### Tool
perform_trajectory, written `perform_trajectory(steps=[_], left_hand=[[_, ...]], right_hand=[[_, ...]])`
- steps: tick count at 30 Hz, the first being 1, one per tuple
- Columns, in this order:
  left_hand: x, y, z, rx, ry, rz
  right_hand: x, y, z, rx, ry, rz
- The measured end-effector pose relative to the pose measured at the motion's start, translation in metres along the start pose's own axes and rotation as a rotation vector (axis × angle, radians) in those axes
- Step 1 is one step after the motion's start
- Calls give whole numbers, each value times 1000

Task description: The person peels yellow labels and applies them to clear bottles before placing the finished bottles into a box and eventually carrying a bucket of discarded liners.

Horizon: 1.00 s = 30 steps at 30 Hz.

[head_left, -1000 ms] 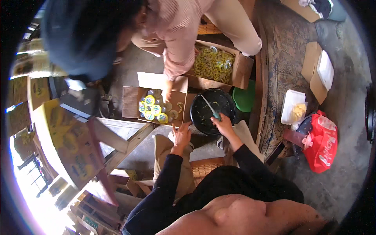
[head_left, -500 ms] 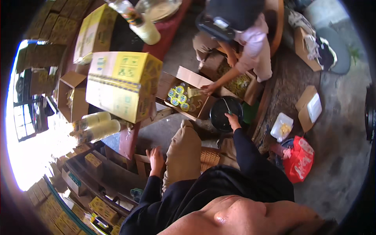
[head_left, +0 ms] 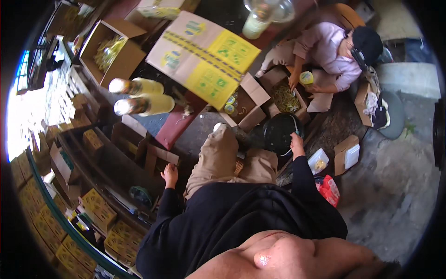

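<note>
My right hand (head_left: 297, 145) is closed on the thin pale handle (head_left: 296, 123) of a black bucket (head_left: 281, 135), just beyond my knees. The inside of the bucket looks dark. My left hand (head_left: 170, 176) holds nothing, its fingers loosely bent and the thumb apart. Nearest to it is a low open cardboard box (head_left: 159, 157). Beyond the bucket, an open carton (head_left: 251, 106) contains yellow-lidded clear cups (head_left: 230, 108). Beside that carton, another box holds a heap of yellowish-green small pieces (head_left: 285, 98).
A co-worker (head_left: 325, 49) sits beyond the boxes, holding a yellow-lidded cup (head_left: 306, 78). A large yellow-and-pink carton (head_left: 200, 56) and two pale yellow bottles (head_left: 144, 106) stand at left. Food trays (head_left: 319, 161) and a red bag (head_left: 328, 190) lie at right. Stacked yellow boxes (head_left: 46, 223) line the lower left.
The view has turned, shifting the scene. The co-worker has lifted a yellow-lidded cup from the carton and leaned back. My left fingers have bent; my right hand stays on the bucket's handle.
</note>
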<state>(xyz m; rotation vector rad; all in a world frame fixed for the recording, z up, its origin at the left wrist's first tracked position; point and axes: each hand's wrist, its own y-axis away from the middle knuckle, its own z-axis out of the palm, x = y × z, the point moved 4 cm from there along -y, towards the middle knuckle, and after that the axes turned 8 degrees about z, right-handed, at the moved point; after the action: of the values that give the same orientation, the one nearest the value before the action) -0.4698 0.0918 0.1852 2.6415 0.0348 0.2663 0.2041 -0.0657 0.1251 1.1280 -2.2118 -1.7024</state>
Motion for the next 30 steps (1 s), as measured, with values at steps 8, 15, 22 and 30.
perform_trajectory(steps=[8,15,22,30], left_hand=[[-55,-17,-44,123,277,-216],[-77,7,-32,292,521,-234],[-21,37,-32,313,610,-306],[-47,39,-52,456,629,-350]], right_hand=[[-48,58,-42,-17,-150,-28],[-58,88,-27,-119,-144,59],[-51,101,-28,-211,-49,49],[-27,83,-23,-271,5,24]])
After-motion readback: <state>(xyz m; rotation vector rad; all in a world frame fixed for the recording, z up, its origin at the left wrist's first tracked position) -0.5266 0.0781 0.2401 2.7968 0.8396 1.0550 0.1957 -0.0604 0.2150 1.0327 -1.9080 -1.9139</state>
